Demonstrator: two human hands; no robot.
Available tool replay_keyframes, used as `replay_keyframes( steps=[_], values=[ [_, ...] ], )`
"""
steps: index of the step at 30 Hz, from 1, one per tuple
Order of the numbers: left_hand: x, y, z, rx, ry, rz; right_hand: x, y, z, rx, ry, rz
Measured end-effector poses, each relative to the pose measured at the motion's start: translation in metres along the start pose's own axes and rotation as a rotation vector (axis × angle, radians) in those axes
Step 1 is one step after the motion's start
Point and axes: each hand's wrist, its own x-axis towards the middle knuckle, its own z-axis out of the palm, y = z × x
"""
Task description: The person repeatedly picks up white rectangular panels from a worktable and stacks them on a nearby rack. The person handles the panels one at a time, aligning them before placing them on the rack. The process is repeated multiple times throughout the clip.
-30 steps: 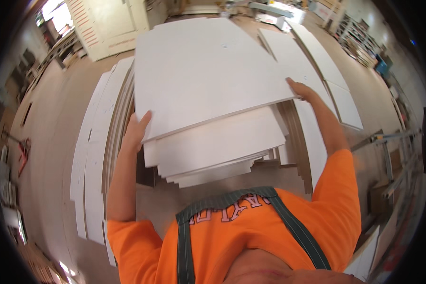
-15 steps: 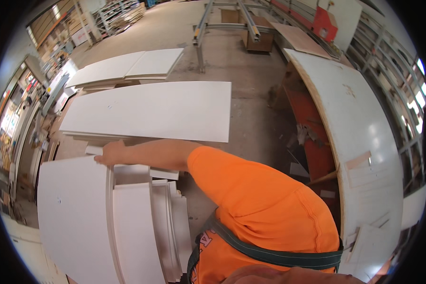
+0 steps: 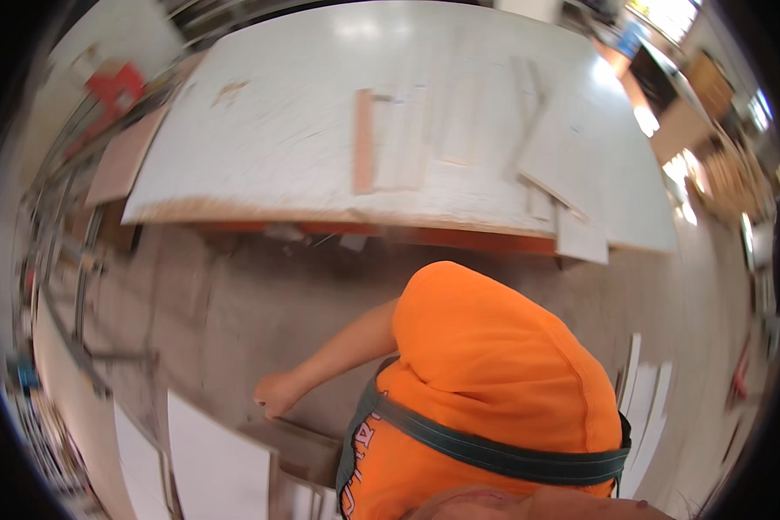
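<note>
My right hand (image 3: pixel 275 394) hangs over the grey floor at the lower left of the view, at the end of my outstretched right arm. Its fingers look curled in, and I see nothing held in them. Just below it stand white panels (image 3: pixel 221 459), apart from the hand and partly cut off by the lower rim. More white panel edges (image 3: pixel 646 416) show at the right, beside my orange sleeve. Out of sight is my left hand.
A big worktable (image 3: pixel 277 130) with a worn white top spans the far side. On it lie a pinkish strip (image 3: pixel 363 143) and several pale boards (image 3: pixel 550 156). Metal rails (image 3: pixel 56 251) run along the left. Scraps (image 3: pixel 353 243) lie under the table's front edge.
My view has swung right, so the worktable now lies ahead and the white panels sit low at the left. My right hand has come off the white panel it was touching.
</note>
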Motion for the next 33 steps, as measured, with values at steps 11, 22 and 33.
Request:
replay_keyframes(
  steps=[11,22,33],
  values=[
    [-0.111,0.258,0.338,-0.467,-1.32,0.505,-0.413,0.109,-0.081,-0.013,1.511,0.769],
    [-0.444,0.498,0.38,-0.724,-1.779,1.248,-0.674,0.146,-0.056,0.452,1.906,1.423],
    [-0.574,0.587,0.429,-0.275,-2.519,1.024,-0.687,0.164,-0.059,0.649,1.846,0.884]
  ],
)
